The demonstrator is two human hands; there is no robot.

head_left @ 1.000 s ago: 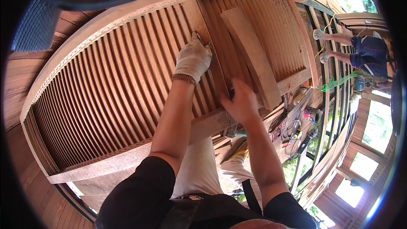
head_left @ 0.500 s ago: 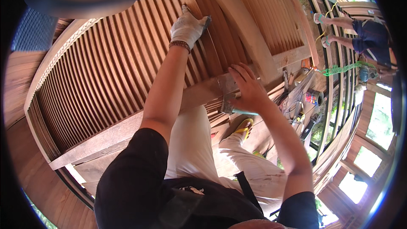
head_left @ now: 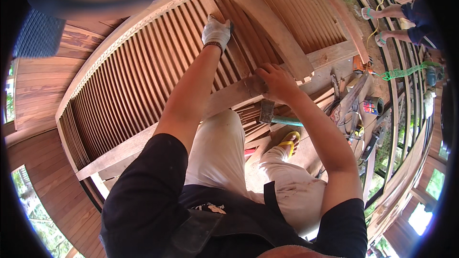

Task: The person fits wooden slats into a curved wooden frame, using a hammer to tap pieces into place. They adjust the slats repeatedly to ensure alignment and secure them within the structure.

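A large slatted wooden panel (head_left: 138,81) spreads before me, its thin slats set side by side. My left hand (head_left: 216,33), in a pale glove, lies over a wider wooden slat (head_left: 239,55), with thumb and forefinger at opposite edges of it. My bare right hand (head_left: 277,82) rests at the panel's near rail (head_left: 229,98), by that slat's lower end, fingers stretched and holding nothing. Just below this hand is a hammer (head_left: 266,111) with a teal handle. A loose thick board (head_left: 272,33) lies slantwise across the panel, right of my left hand.
At the right are a tin can (head_left: 373,106), an orange tool (head_left: 359,64), cables and a green coiled hose (head_left: 406,70). Another person's legs (head_left: 394,12) show at the upper right. Wood strips (head_left: 256,126) lie under the near rail, close to my sandalled foot (head_left: 290,143).
The view has shifted, bringing more of the left wall into sight. My right hand has drawn off the hammer toward the rail. My left hand stays on the wider slat.
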